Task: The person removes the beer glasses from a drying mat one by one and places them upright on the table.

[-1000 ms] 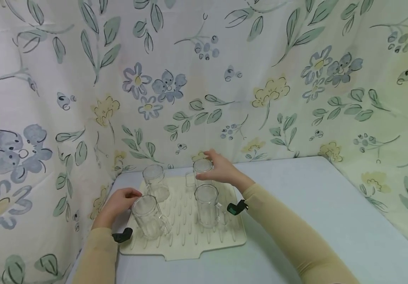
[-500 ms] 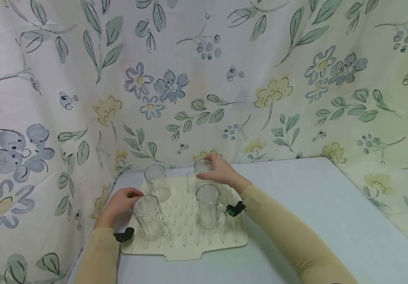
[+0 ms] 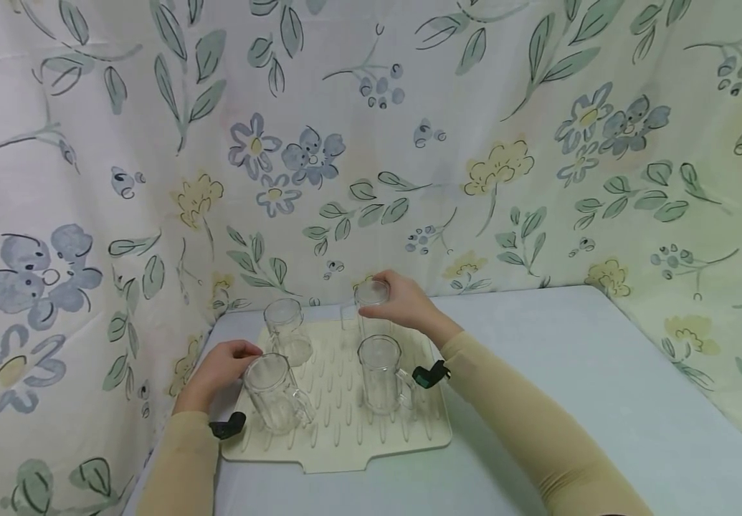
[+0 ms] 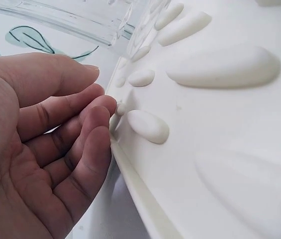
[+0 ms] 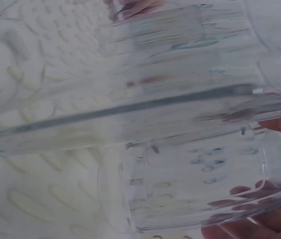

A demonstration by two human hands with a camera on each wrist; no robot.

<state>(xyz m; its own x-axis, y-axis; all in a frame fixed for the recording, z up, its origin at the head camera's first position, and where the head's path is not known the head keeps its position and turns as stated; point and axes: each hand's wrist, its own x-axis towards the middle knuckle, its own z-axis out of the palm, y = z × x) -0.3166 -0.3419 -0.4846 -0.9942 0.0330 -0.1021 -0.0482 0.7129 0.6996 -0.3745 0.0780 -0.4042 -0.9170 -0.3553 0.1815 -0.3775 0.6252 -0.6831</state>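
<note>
My right hand [image 3: 403,301] grips a clear glass mug [image 3: 368,328] near its rim at the back right of a cream drying mat [image 3: 338,459]. This mug's handle points left. In the right wrist view, fingers [image 5: 279,219] lie around the held mug [image 5: 195,184], with another mug's glass [image 5: 105,117] close in front. My left hand [image 3: 220,369] is at the mat's left edge; in the left wrist view its relaxed fingertips [image 4: 98,137] touch the mat's rim [image 4: 147,209], the thumb apart from it. Beside that hand stands the front left mug [image 3: 274,398].
Two more glass mugs stand upright on the ridged mat: one at back left [image 3: 288,333], one at front right [image 3: 381,376], close below my right wrist. The white table [image 3: 538,344] extends right. A floral curtain [image 3: 371,179] hangs behind and at both sides.
My right hand has closed its fingers on the back right mug, and that mug has risen slightly. My left hand has stayed at the mat's edge.
</note>
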